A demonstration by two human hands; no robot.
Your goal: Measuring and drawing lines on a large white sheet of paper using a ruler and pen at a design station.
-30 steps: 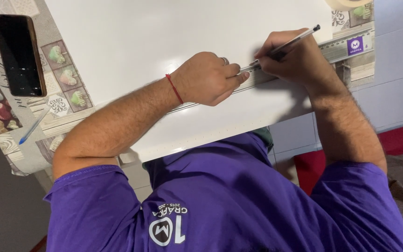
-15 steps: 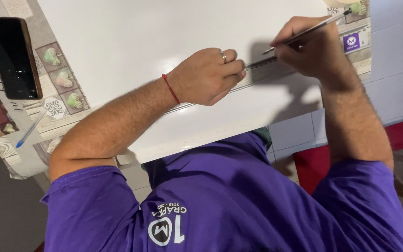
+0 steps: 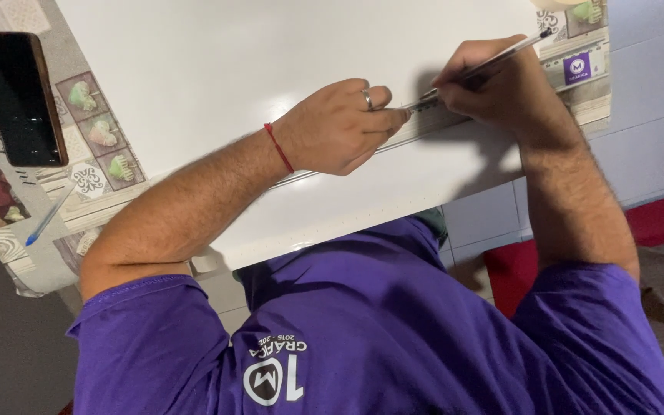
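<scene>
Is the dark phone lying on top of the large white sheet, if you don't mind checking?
No, the phone lies on the patterned tablecloth, off to the side of the white sheet.
</scene>
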